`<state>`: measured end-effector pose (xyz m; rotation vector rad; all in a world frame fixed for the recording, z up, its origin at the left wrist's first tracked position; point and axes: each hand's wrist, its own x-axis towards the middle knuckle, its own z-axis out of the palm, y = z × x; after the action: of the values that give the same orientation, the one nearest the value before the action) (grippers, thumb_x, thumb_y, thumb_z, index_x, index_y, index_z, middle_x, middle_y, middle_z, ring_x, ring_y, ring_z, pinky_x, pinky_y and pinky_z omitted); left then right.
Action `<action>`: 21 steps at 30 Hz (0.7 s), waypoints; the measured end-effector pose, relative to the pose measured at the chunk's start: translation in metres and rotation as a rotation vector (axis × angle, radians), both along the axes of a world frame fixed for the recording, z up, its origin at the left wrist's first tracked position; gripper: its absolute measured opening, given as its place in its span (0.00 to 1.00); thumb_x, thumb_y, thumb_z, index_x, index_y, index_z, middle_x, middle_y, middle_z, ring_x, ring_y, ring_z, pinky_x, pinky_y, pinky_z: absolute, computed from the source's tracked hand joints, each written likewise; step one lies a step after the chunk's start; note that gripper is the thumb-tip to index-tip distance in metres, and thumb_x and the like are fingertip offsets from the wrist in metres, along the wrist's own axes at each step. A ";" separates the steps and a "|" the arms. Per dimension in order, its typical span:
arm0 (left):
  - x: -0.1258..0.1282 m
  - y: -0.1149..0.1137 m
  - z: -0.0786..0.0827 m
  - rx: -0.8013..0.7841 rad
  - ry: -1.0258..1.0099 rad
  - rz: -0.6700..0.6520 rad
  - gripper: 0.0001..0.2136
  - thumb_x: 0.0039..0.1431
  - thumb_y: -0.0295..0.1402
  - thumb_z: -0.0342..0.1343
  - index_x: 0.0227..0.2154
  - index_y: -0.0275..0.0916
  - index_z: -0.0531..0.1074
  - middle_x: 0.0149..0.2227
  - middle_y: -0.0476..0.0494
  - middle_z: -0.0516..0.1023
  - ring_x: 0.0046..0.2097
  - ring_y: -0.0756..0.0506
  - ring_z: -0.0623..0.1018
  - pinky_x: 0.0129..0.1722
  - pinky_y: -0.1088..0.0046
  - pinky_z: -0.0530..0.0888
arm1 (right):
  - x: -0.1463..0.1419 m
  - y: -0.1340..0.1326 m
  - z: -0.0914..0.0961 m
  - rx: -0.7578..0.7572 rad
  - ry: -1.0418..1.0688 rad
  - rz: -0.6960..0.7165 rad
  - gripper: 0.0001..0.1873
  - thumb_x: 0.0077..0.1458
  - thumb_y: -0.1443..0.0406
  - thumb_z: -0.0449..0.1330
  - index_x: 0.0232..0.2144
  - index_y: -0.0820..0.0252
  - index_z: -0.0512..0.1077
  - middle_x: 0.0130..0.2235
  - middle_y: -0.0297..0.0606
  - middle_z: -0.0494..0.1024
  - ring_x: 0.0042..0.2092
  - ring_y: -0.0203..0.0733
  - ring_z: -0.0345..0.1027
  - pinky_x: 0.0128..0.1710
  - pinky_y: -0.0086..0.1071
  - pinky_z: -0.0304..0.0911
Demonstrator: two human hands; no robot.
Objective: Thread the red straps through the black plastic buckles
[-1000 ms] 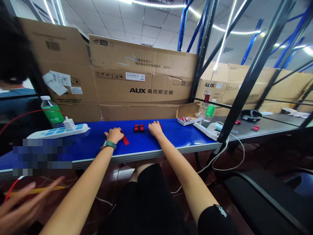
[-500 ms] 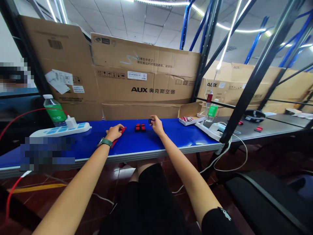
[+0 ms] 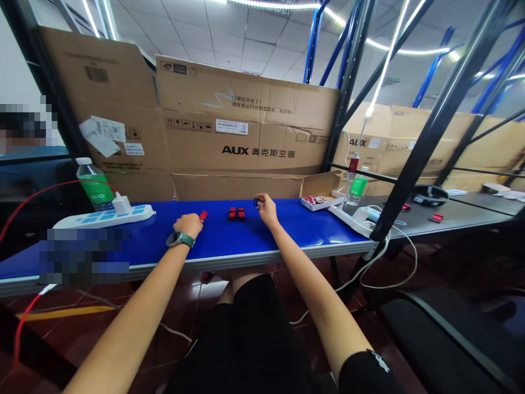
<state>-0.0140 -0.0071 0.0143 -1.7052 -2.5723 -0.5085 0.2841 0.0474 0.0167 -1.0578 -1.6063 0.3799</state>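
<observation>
My left hand, with a green-strapped watch on its wrist, is closed on a red strap, and only the strap's tip shows past the fingers. My right hand pinches a small dark buckle between its fingertips, raised slightly above the blue table. Between my hands, a small group of red and black blocks sits on the blue surface, nearer my right hand and touching neither.
A white power strip and green-labelled bottle stand left. A cardboard tray of small parts, another bottle and a white charger stand right. Cardboard boxes rise behind. Black rack posts and a grey table lie further right.
My left hand has drawn the red strap up from under the wrist, so most of it is now hidden. My right hand has lifted the dark buckle slightly. The blocks have not moved.
</observation>
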 end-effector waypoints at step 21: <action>0.058 -0.030 0.019 0.529 -0.036 -0.928 0.18 0.61 0.44 0.61 0.49 0.40 0.73 0.47 0.38 0.77 0.49 0.39 0.76 0.54 0.60 0.72 | -0.017 -0.025 0.012 0.045 0.057 0.175 0.17 0.53 0.60 0.61 0.45 0.56 0.67 0.34 0.33 0.81 0.39 0.41 0.77 0.46 0.34 0.69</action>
<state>0.0437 -0.0375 0.0335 -2.5106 -1.2912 -1.0903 0.2675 0.0221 0.0289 -0.8676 -1.6542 0.4840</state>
